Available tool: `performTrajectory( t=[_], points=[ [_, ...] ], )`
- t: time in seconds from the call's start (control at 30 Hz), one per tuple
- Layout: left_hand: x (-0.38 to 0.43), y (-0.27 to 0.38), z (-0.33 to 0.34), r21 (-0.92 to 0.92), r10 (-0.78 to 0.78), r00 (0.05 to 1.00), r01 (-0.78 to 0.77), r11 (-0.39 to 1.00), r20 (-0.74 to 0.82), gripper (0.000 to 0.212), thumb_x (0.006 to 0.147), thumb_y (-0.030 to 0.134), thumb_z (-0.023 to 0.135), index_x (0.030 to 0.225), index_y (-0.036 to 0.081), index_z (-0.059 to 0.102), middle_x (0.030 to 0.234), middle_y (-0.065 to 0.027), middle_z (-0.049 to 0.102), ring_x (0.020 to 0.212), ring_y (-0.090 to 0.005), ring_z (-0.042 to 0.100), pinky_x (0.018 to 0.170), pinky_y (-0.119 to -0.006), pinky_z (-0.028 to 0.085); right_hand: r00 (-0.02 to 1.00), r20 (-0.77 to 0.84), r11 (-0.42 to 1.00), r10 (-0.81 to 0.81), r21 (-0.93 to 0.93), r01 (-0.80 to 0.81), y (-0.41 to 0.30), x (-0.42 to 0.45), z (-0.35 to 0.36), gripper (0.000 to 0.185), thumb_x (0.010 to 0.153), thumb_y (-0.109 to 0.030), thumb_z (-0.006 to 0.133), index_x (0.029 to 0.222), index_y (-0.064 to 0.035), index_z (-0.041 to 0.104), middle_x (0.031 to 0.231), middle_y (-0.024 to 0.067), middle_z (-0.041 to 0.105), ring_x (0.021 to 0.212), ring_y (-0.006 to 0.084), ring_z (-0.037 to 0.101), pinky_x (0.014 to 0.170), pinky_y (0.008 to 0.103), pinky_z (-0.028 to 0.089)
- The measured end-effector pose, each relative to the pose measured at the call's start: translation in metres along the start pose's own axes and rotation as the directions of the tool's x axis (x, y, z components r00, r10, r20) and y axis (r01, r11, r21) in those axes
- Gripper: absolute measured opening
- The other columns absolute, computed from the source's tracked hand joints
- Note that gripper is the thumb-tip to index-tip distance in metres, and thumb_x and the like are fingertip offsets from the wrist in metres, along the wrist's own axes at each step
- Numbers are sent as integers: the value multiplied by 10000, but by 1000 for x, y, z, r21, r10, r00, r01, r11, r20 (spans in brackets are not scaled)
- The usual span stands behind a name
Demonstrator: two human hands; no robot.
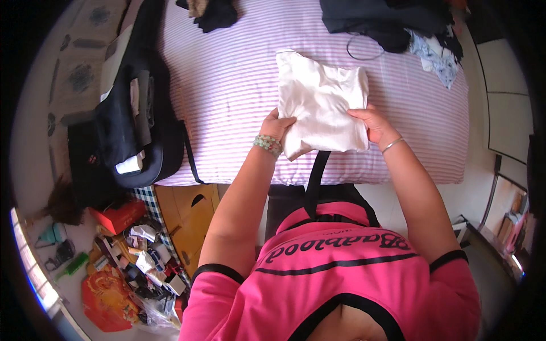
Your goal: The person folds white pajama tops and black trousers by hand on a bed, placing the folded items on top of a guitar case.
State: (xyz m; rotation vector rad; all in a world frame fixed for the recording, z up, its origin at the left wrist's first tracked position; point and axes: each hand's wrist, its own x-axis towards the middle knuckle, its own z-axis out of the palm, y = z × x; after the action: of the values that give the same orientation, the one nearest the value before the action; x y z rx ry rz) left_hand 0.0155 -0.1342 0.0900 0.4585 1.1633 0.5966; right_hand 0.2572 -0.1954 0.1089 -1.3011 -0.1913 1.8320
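A folded white cloth with a satin sheen is held just above or on a bed with a pink-and-white striped sheet. My left hand grips its lower left edge, thumb on top and fingers hidden beneath. At its right edge my right hand pinches it the same way, thumb over the cloth. A black strap hangs from below the cloth's near edge towards my waist.
Dark clothes and a patterned light blue garment lie at the bed's far right, beside a thin black loop. Another dark garment lies far left. A black case bearing folded clothes lines the left side. A cluttered table stands lower left.
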Motion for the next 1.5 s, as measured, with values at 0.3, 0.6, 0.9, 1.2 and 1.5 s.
performTrajectory(
  t=[0.3,0.6,0.9,1.2,1.5],
  points=[
    [-94,143,-32,-43,260,953,-257,966,158,397,697,-47,549,1081,-26,448,908,-146,564,801,-230,582,684,-311,499,955,188,966,-228,-77,246,-58,-42,144,329,747,-51,546,1057,37,481,937,127,576,816,205,586,733,307,486],
    [-170,285,-170,238,546,837,-539,808,40,319,705,-25,570,1015,-8,500,850,-109,586,706,-190,593,631,-290,505,853,413,916,-317,-98,388,-63,-16,347,288,768,-44,522,1041,42,491,934,110,578,807,174,583,716,271,481],
    [-250,398,-322,392,788,615,-730,560,19,472,713,-5,566,1152,-38,397,975,-191,551,785,-247,599,672,-335,523,690,599,836,-406,-61,546,-24,6,539,284,718,-22,588,977,71,517,881,130,589,747,159,593,671,254,494],
    [-159,320,-468,978,909,363,105,180,-206,475,655,103,608,1106,45,473,1094,-206,483,975,-347,479,849,-386,388,819,455,-59,-350,-883,465,95,92,532,740,662,-131,581,1254,50,177,1192,265,324,1059,394,398,900,400,347],
    [-108,296,-397,921,816,546,189,-340,189,547,748,412,509,1238,206,382,1339,-102,254,1251,-321,167,975,-541,122,513,852,-626,106,-344,700,105,96,547,627,696,-335,610,1237,-139,361,1312,93,286,1233,287,209,988,477,173]
  ],
)
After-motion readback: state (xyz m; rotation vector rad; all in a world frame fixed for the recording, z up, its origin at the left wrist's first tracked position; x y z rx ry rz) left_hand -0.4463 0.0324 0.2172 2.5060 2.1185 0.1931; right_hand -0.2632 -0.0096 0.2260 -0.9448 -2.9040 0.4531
